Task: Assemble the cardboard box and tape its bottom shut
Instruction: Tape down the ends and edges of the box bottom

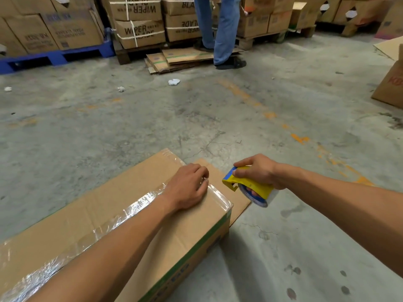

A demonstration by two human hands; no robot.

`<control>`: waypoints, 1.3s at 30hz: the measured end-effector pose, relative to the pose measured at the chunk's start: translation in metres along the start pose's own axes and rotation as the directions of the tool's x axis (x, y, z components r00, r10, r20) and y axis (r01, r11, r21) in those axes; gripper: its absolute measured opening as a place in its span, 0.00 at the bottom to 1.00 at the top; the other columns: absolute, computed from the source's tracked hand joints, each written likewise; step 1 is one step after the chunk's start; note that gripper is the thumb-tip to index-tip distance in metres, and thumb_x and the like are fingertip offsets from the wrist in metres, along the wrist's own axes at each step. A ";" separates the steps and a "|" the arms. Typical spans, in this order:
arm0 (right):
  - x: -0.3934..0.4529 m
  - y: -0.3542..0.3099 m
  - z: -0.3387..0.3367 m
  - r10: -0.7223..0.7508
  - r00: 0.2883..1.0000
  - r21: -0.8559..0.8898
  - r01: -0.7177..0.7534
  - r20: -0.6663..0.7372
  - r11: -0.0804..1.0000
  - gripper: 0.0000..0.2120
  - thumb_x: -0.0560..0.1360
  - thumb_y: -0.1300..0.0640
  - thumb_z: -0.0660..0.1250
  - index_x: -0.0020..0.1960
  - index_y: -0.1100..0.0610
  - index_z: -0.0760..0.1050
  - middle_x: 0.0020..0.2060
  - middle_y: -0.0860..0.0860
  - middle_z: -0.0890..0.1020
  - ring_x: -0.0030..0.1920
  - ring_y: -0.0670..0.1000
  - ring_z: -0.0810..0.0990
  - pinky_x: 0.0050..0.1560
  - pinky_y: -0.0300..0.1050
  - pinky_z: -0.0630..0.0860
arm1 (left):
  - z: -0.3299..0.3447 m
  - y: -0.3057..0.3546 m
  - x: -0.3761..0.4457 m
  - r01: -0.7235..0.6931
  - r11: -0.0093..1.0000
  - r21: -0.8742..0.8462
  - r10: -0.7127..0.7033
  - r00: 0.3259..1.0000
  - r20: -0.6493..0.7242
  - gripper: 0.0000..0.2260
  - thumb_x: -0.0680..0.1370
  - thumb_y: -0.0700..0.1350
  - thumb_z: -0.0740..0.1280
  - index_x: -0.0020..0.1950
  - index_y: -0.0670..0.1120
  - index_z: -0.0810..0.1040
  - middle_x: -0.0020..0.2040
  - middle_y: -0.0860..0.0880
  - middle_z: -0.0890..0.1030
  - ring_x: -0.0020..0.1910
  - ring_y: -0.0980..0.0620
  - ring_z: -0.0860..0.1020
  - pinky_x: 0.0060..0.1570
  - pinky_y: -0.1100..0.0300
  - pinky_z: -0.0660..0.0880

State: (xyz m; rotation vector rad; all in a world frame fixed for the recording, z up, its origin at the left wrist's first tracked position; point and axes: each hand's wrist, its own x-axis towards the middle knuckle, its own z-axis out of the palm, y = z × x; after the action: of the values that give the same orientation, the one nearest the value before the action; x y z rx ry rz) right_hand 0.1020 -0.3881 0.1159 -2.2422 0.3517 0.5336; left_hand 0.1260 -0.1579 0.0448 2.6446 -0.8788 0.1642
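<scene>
1. A long cardboard box [122, 216] lies on the concrete floor [218, 118] at the near left, its brown face turned up and a green stripe running along its near side.
2. A strip of clear tape [135, 205] runs the length of that upper face, wrinkled and shiny, reaching the box's far right end and folding over the edge there.
3. The left hand [187, 188] rests on the box top near that end, palm down, its fingers [202, 171] bent at the knuckles with the tips pressing onto the tape; they hold nothing.
4. The right hand [259, 173] hangs just beyond the box's right end, apart from the cardboard, its fingers wrapped around a yellow and blue tape dispenser [246, 184] with a roll of clear tape in it.
5. A flat flap of cardboard [231, 190] lies on the floor under the dispenser, sticking out from the box's end.
6. At the far side, stacked cartons [139, 29] printed "WIPER BLADE" sit on pallets, one pallet [54, 55] blue.
7. A person in blue jeans [222, 29] stands on a pile of flattened cardboard sheets [174, 61] by those stacks.
8. Bits of crumpled white paper [173, 81] dot the floor, and another carton [390, 83] sits at the far right.
</scene>
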 end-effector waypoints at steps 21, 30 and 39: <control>0.016 -0.018 0.005 -0.060 0.998 0.180 0.054 0.028 0.982 0.19 0.76 0.45 0.70 0.66 0.45 0.77 0.51 0.54 0.82 0.39 0.53 0.81 0.47 0.50 0.83 | -0.017 -0.059 0.030 0.263 0.964 0.027 -0.261 0.963 -0.069 0.10 0.80 0.50 0.57 0.56 0.47 0.73 0.52 0.47 0.80 0.55 0.45 0.75 0.55 0.52 0.69; 0.024 -0.023 0.010 -0.060 0.997 0.232 0.046 0.054 0.972 0.19 0.76 0.45 0.70 0.66 0.45 0.77 0.50 0.54 0.82 0.39 0.54 0.81 0.46 0.50 0.83 | -0.029 -0.094 0.054 0.809 0.575 -0.127 -0.811 0.583 0.047 0.31 0.73 0.60 0.60 0.73 0.48 0.63 0.62 0.44 0.78 0.62 0.40 0.74 0.65 0.45 0.60; 0.030 -0.030 0.013 -0.059 0.995 0.361 0.024 0.086 0.932 0.20 0.76 0.49 0.72 0.67 0.46 0.76 0.41 0.57 0.82 0.26 0.53 0.78 0.28 0.42 0.78 | -0.022 -0.105 0.062 0.738 0.667 -0.105 -0.743 0.669 -0.023 0.14 0.75 0.55 0.59 0.56 0.54 0.77 0.55 0.48 0.81 0.52 0.43 0.76 0.57 0.49 0.66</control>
State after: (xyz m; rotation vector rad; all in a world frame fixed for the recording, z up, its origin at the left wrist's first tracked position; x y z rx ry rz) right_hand 0.1370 -0.3610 0.1126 -1.8587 0.3232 0.5073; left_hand 0.2384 -0.1058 0.0482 2.6577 0.2713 -0.0040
